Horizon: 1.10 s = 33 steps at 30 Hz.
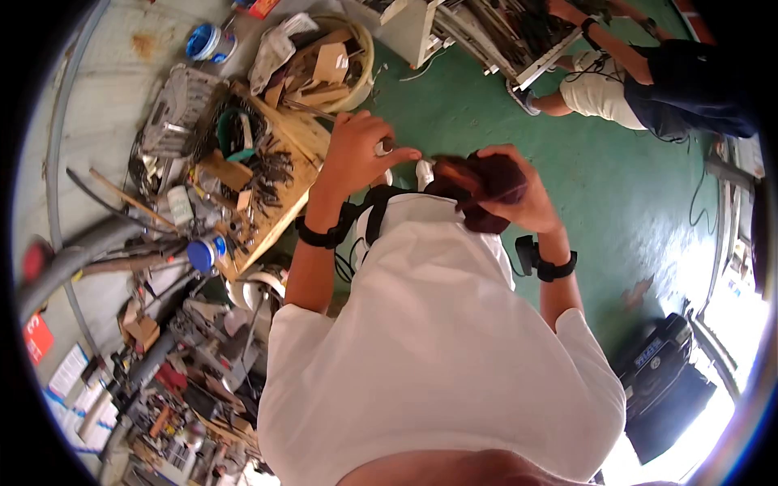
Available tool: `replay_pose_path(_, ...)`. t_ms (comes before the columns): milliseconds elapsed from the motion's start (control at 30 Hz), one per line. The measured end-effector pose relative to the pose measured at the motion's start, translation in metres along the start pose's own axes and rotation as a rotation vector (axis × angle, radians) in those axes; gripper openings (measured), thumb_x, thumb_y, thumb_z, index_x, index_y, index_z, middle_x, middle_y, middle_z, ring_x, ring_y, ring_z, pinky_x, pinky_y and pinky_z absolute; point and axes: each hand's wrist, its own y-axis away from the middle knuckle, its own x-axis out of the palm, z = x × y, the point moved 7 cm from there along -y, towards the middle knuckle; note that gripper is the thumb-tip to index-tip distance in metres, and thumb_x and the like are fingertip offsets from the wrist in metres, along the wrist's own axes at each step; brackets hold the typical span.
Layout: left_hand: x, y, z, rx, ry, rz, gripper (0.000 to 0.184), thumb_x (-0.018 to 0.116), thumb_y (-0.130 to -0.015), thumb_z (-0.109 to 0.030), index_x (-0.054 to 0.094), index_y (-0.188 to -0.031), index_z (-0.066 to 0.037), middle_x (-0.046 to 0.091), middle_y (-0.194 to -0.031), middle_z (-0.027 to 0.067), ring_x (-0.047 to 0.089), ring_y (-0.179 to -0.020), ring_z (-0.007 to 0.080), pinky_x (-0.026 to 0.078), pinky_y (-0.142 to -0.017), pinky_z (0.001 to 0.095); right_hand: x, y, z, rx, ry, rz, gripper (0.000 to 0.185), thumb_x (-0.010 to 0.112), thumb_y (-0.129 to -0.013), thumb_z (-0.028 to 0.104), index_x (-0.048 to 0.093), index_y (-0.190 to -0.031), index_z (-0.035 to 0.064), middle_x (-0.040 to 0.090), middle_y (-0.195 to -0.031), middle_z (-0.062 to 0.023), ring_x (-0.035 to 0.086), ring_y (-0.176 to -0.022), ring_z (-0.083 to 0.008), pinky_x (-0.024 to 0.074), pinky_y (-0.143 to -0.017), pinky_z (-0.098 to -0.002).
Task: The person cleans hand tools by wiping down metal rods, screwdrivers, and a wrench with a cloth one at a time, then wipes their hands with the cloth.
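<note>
My left hand (361, 154) is raised in front of my body beside the wooden workbench, its fingers curled round a thin tool (385, 147) whose pale round end shows; the thumb points toward the right hand. On the other side, my right hand (527, 190) grips a dark maroon cloth (494, 182), which hangs bunched below the fingers. A brown piece (456, 174) shows at the cloth's near side; what it is I cannot make out. The two hands are a short distance apart.
At the left, a wooden workbench (288, 202) holds many small tools and a blue-lidded tub (206, 253). Behind it stands a round bin (362, 81) of wood scraps. Another person (640, 89) is beside a metal rack at the upper right. A black case (660, 364) lies lower right.
</note>
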Motion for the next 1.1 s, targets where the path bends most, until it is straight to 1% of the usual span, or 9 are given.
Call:
replay_pose_path(167,0.003,0.023,-0.024,-0.047,-0.144,-0.042,0.053,0.074,-0.073,-0.06,0.062,-0.068,-0.008,0.055,-0.064,0.0016,0.05,-0.074,0.0219,0.034,-0.075,0.0353,0.004,0.0,-0.021,-0.019,0.021,0.213,0.061,0.08,-0.069,0.008,0.055,-0.124,0.0034,0.063,-0.115,-0.0065,0.06,-0.106,-0.0173,0.0463,-0.095,-0.0319)
replay_pose_path(233,-0.003,0.028,-0.035,-0.012,-0.174,-0.089,0.052,0.075,-0.072,-0.06,0.062,-0.068,-0.009,0.054,-0.064,0.0004,0.049,-0.074,0.0212,0.034,-0.075,0.035,0.016,0.004,-0.026,0.158,-0.466,0.35,0.064,0.08,-0.067,0.007,0.054,-0.126,0.0043,0.063,-0.115,-0.006,0.06,-0.104,-0.0165,0.0456,-0.095,-0.0307)
replay_pose_path(367,-0.02,0.024,-0.05,0.061,-0.225,-0.1,0.052,0.076,-0.071,-0.059,0.06,-0.064,-0.01,0.051,-0.063,-0.0007,0.049,-0.076,0.0208,0.035,-0.077,0.0347,0.035,0.01,-0.031,0.198,-0.558,0.454,0.067,0.08,-0.067,0.006,0.052,-0.128,0.0056,0.061,-0.117,-0.0057,0.059,-0.106,-0.0159,0.0451,-0.096,-0.0307)
replay_pose_path(467,-0.034,0.022,-0.062,0.174,-0.267,-0.108,0.049,0.081,-0.07,-0.052,0.06,-0.074,-0.008,0.055,-0.079,0.0041,0.049,-0.081,0.0237,0.037,-0.08,0.0377,0.044,0.012,-0.035,0.056,-0.452,0.395,0.069,0.079,-0.068,0.007,0.05,-0.131,0.0056,0.06,-0.119,-0.006,0.058,-0.108,-0.0165,0.0446,-0.097,-0.0316)
replay_pose_path(633,-0.058,0.044,-0.072,-0.009,-0.088,-0.714,0.057,0.086,-0.076,-0.033,0.051,-0.109,-0.002,0.047,-0.115,0.0159,0.049,-0.093,0.0285,0.042,-0.085,0.0413,0.049,0.007,-0.03,-0.019,-0.564,0.27,0.08,0.084,-0.069,0.01,0.043,-0.138,0.0049,0.058,-0.124,-0.0081,0.056,-0.114,-0.0181,0.0434,-0.101,-0.0331)
replay_pose_path(700,-0.037,0.063,-0.053,-0.164,0.164,-0.704,0.055,0.082,-0.081,-0.031,0.05,-0.113,-0.001,0.049,-0.113,0.0153,0.051,-0.098,0.0252,0.044,-0.087,0.0374,0.061,0.008,-0.02,-0.046,-0.604,0.225,0.081,0.084,-0.071,0.009,0.041,-0.139,0.0054,0.057,-0.126,-0.008,0.055,-0.117,-0.0188,0.0426,-0.103,-0.0342)
replay_pose_path(767,0.013,0.063,-0.027,-0.383,0.724,-0.302,0.051,0.077,-0.086,-0.031,0.048,-0.115,-0.001,0.048,-0.116,0.014,0.051,-0.104,0.0236,0.045,-0.088,0.0359,0.075,0.004,-0.012,-0.086,-0.643,0.189,0.082,0.084,-0.072,0.009,0.039,-0.14,0.0059,0.057,-0.127,-0.008,0.055,-0.119,-0.0196,0.0419,-0.104,-0.0353)
replay_pose_path(867,0.028,0.062,-0.054,-0.136,0.629,-0.041,0.044,0.069,-0.094,-0.029,0.047,-0.118,-0.001,0.052,-0.113,0.0118,0.054,-0.103,0.0223,0.045,-0.088,0.0353,0.092,-0.001,-0.01,-0.293,-0.259,0.041,0.079,0.082,-0.075,0.004,0.039,-0.14,0.0087,0.058,-0.13,-0.0086,0.058,-0.119,-0.023,0.0446,-0.104,-0.0369)
replay_pose_path(1100,0.023,0.075,-0.018,-0.369,0.957,-0.187,0.025,0.051,-0.105,-0.025,0.047,-0.111,-0.002,0.055,-0.092,0.0076,0.054,-0.086,0.0151,0.047,-0.079,0.0308,0.123,-0.012,0.001,-0.08,0.324,-0.042,0.072,0.083,-0.075,0.013,0.042,-0.134,0.0094,0.061,-0.131,-0.0153,0.063,-0.112,-0.0377,0.0545,-0.089,-0.0407)
